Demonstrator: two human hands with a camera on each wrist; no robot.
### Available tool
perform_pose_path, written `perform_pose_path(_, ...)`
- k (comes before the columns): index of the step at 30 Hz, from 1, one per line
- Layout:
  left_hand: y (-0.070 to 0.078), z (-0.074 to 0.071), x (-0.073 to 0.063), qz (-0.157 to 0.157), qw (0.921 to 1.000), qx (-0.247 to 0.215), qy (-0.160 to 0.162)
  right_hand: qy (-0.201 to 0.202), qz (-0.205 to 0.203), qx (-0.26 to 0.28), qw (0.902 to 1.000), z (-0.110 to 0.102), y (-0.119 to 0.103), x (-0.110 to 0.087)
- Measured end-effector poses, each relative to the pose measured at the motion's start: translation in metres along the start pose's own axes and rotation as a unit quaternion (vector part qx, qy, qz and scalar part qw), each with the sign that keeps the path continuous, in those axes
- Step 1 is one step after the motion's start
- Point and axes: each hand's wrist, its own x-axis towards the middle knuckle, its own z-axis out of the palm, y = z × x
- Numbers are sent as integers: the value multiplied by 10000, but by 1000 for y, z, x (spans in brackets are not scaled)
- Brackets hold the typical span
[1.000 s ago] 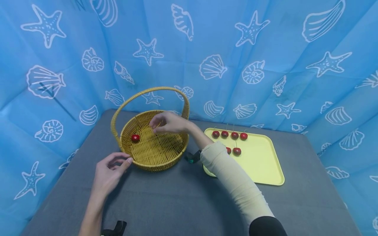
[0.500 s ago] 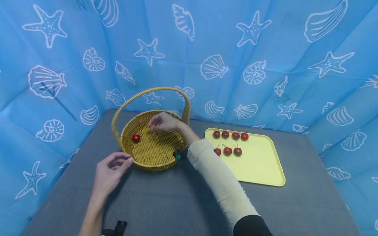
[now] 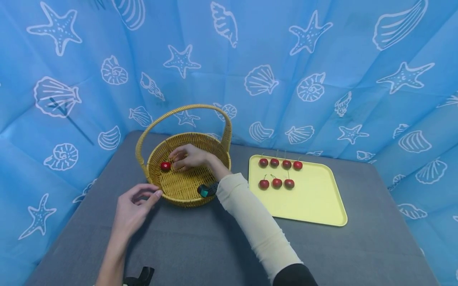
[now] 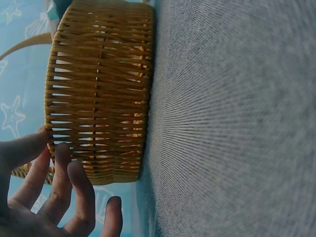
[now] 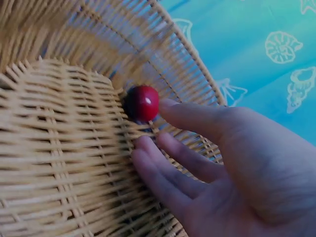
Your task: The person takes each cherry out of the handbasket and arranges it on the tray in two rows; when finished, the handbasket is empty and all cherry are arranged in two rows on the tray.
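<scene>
A round yellow wicker basket (image 3: 186, 201) with a tall arched handle stands on the grey cloth. Inside it, near the left wall, lies a red cherry (image 3: 165, 166). My left hand (image 3: 135, 208) pinches the near-left rim between thumb and fingers, which shows in the left wrist view at the woven wall (image 4: 98, 89). Over the basket floor reaches my right hand (image 3: 191, 155), its fingers loosely bent and holding nothing. In the right wrist view the thumb tip of the right hand (image 5: 237, 163) is right beside the cherry (image 5: 144, 102), with the other fingers spread below it.
To the right of the basket lies a pale yellow tray (image 3: 315, 202). Several stemmed cherries (image 3: 277, 183) sit on it in two rows at its upper left. A blue curtain (image 3: 222, 51) with shell prints hangs behind and beside the table.
My right hand has lowered and moved left inside the basket, close to the cherry. Its sleeve no longer covers the tray's cherries. My left hand has stayed on the rim.
</scene>
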Motion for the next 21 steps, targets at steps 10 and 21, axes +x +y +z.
perform_pose_path(10,0,0,1,-29,10000,42,-21,-472,165,-211,9985,9,-8,6)
perform_pose_path(21,-1,0,1,-29,10000,25,-2,-756,144,-521,9957,10,-11,5)
